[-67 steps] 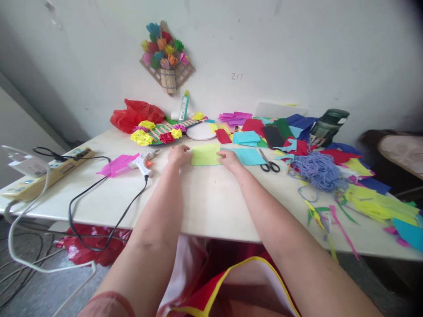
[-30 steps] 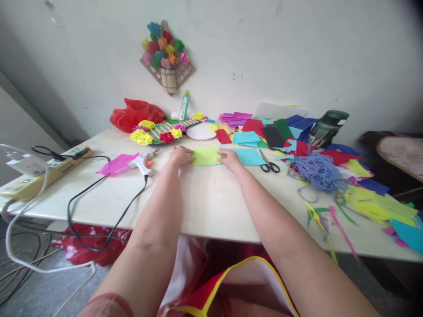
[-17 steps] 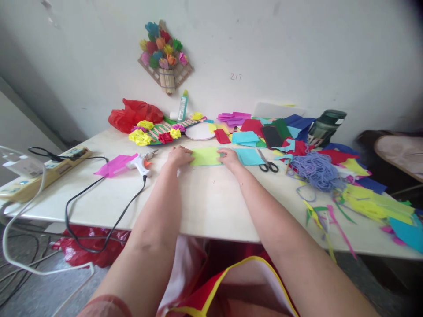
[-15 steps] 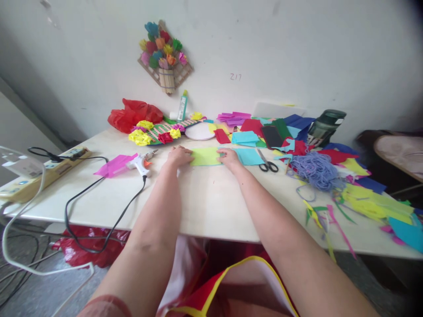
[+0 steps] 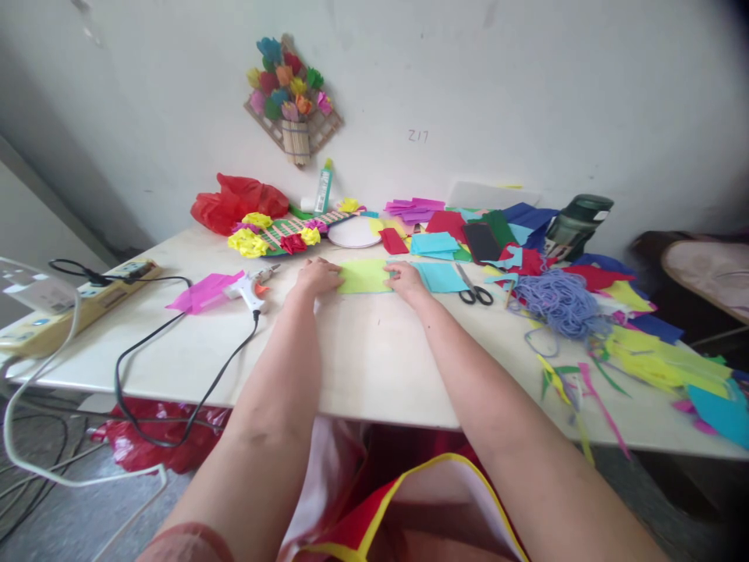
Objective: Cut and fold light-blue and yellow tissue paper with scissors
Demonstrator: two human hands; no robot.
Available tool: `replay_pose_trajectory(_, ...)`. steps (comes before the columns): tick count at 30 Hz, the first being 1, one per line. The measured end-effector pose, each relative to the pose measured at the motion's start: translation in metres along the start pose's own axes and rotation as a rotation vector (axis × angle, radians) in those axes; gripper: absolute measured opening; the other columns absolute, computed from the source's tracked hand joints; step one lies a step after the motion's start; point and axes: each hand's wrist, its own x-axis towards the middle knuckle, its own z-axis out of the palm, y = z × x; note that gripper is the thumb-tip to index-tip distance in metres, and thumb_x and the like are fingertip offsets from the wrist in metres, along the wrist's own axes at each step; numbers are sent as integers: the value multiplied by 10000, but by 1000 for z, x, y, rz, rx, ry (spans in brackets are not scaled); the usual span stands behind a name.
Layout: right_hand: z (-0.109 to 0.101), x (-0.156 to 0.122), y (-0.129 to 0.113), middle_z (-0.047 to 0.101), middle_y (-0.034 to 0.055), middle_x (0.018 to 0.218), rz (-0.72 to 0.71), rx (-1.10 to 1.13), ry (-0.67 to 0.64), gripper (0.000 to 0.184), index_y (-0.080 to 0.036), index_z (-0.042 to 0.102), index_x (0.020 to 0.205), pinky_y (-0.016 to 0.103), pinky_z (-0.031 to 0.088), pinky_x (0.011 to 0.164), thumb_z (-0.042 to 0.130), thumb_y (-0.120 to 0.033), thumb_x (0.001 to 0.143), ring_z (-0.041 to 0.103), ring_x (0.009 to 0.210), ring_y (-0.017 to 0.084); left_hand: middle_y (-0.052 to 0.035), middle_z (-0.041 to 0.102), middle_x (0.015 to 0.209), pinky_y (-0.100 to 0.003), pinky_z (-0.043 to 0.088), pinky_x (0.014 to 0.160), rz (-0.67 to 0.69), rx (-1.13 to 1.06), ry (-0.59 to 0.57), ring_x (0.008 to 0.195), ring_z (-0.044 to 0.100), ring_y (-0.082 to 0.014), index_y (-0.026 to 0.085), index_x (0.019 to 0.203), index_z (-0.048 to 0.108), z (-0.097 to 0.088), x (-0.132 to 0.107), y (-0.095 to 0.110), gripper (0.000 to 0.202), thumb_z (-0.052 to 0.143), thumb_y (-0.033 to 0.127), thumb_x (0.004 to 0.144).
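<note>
A yellow-green sheet of crepe paper [image 5: 363, 276] lies flat on the table between my hands. My left hand [image 5: 318, 278] is at its left end, fingers closed on the edge with the tips partly hidden. At the opposite end, my right hand [image 5: 406, 281] pinches the paper between thumb and fingers. Just right of that hand lies a light-blue paper piece [image 5: 440, 277], with black-handled scissors [image 5: 475, 293] resting on its right edge. A white glue gun [image 5: 250, 293] sits to the left of my left hand, beside a sheet of magenta paper [image 5: 206, 293].
A power strip [image 5: 82, 308] stands at the table's left, its cables hanging over the front edge. Behind my hands are a flower-decorated craft piece [image 5: 281, 234] and a white disc [image 5: 353, 232]. Purple-blue yarn [image 5: 559, 303], paper scraps and a dark bottle [image 5: 578, 226] crowd the right.
</note>
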Motion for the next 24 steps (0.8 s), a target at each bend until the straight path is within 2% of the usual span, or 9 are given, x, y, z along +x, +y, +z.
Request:
replay_pose_trajectory(8, -2, -2, -4, 596, 80, 1137, -18, -31, 1, 345, -153, 705, 922, 277, 518, 756, 629, -52, 601, 587, 623, 90, -10, 544, 1270, -308, 304, 999, 2, 27, -28, 1169, 448, -226, 334, 1182, 604, -7, -7, 5, 470, 452, 478, 761)
replay_pose_trajectory(14, -2, -1, -2, 601, 72, 1118, -57, -22, 12, 329, -160, 709, 894, 267, 519, 726, 616, -44, 602, 562, 587, 73, 5, 528, 1290, -338, 343, 968, -42, -9, -26, 1165, 438, -268, 359, 1171, 610, -3, -3, 3, 472, 461, 507, 748)
replay_pose_trajectory(18, -2, -2, -2, 600, 67, 1116, -59, -31, 2, 338, -170, 711, 907, 266, 512, 745, 612, -46, 609, 574, 607, 81, 27, 604, 1205, -361, 360, 952, -30, -69, -16, 1153, 450, -278, 375, 1120, 640, -1, 0, 1, 392, 437, 430, 789)
replay_pose_trajectory(24, -3, -4, -4, 609, 87, 1107, -51, -51, 0, 321, -131, 706, 908, 258, 510, 739, 618, -43, 612, 559, 591, 75, 49, 630, 1167, -367, 365, 949, -28, -72, -13, 1152, 459, -269, 384, 1100, 648, 0, -1, 1, 377, 453, 334, 782)
